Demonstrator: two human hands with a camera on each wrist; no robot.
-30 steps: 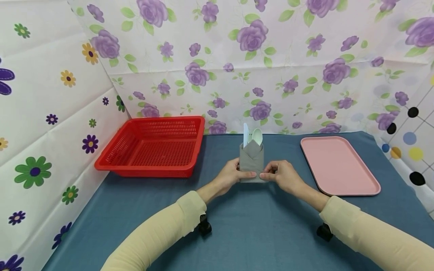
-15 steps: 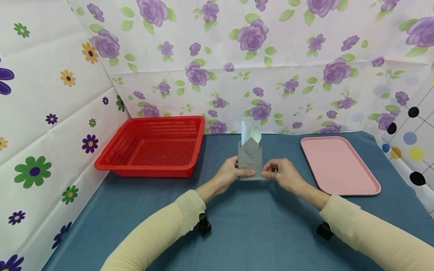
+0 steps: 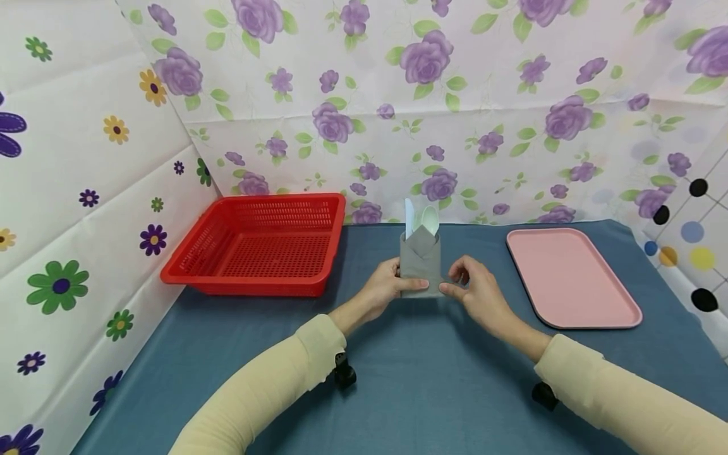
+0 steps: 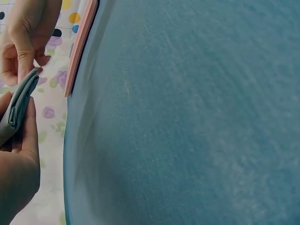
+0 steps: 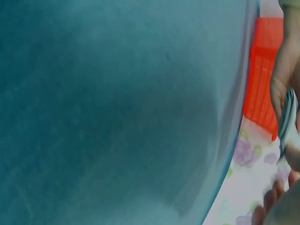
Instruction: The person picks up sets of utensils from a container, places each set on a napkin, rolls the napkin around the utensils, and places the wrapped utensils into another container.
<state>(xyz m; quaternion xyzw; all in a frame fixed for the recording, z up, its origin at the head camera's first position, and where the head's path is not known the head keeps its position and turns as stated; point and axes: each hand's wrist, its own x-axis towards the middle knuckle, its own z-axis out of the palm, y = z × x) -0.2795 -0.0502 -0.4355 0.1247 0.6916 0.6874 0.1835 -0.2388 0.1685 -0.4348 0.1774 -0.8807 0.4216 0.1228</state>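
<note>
A grey napkin (image 3: 421, 258), folded into an upright pouch, is held off the table in front of me. From its top stick out a pale plastic knife (image 3: 409, 218) and a pale green spoon (image 3: 431, 219); something pale between them is mostly hidden. My left hand (image 3: 378, 292) grips the pouch from its left side, thumb across the front and fingers behind. At the lower right corner, the thumb of my right hand (image 3: 480, 296) touches the napkin, while the other fingers are loosely bent and spread away from it. The right wrist view shows these fingers blurred.
A red plastic basket (image 3: 324, 287) stands on the left of the blue-covered table (image 3: 432, 379). To the right lies a pink tray (image 3: 574, 278). Patterned cloth walls (image 3: 387, 76) bound the table at the back and sides.
The pouch has risen slightly in my left hand. My right fingers, which pinched its lower right corner, have spread and lifted, with the thumb still at the corner.
</note>
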